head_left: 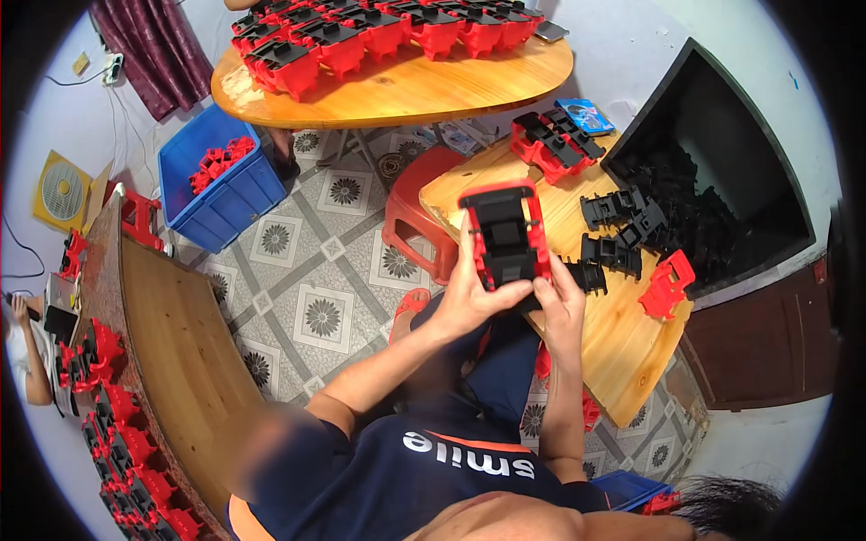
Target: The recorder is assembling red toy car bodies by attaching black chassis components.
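Observation:
Between my two hands is a red plastic frame with a black plastic insert (502,236), held up over the near edge of the small wooden table. My left hand (471,298) grips its left side and lower edge, the thumb lying across the bottom. The fingers of my right hand (561,302) close on its lower right corner. Just right of my hands, several loose black plastic parts (615,254) lie on the table beside a single red plastic frame (667,285).
On the small table (622,361) sit joined red-and-black assemblies (557,144) and a blue box (586,117). A black bin (767,225) of black parts stands right. Rows of assemblies fill the oval table (397,95). A blue crate (216,212) and red stool (424,203) stand on the floor.

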Available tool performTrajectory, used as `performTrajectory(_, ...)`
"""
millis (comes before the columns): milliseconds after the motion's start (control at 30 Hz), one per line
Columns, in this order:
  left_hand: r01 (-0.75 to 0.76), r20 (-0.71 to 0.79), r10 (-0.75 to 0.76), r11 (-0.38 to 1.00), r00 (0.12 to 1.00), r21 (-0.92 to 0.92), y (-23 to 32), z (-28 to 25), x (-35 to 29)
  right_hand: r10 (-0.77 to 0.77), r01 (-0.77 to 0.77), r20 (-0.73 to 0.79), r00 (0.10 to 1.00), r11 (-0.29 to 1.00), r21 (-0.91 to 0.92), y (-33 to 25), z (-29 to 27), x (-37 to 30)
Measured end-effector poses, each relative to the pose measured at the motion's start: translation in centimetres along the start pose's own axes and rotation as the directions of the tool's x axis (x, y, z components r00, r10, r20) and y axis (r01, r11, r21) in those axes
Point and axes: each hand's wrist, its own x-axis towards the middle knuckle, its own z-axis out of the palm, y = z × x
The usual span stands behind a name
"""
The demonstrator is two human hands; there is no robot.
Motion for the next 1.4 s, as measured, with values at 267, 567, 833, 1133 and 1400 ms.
performTrajectory(267, -0.117, -0.477, 0.115, 0.993, 0.872, 0.025, 8.4, -8.3, 13.0, -0.258, 0.243, -0.119, 0.959, 0.962, -0.127, -1.7, 0.5, 1.8)
performTrajectory(567, -0.372, -0.796, 0.497, 0.851, 0.345, 0.370, 19.9, -32.7, 13.3, 0.017, -0.031, -0.185, 0.983, 0.997, -0.073, 3.4, -2.3, -1.3)
performTrajectory(833, -0.071, -0.829, 0.218, 0.975, 0.516, 0.212, 24.6, -51.3, 26.0, 0.278, -0.320, -0.394, 0.876, 0.946, -0.043, 3.8, -3.4, -4.0)
performTrajectory(1133, 0.395, -0.709, -0.063, 0.863, 0.702, 0.314, 24.4, -49.1, 26.3, 0.228, -0.338, -0.491, 0.841, 0.930, -0.147, 3.5, -3.9, -2.7)
performTrajectory(1400, 0.300, -0.442, -0.215, 0.945, 0.871, 0.132, 20.1, -54.4, 28.0, 0.177, -0.359, -0.475, 0.862, 0.875, -0.324, 1.1, -4.1, -3.2)
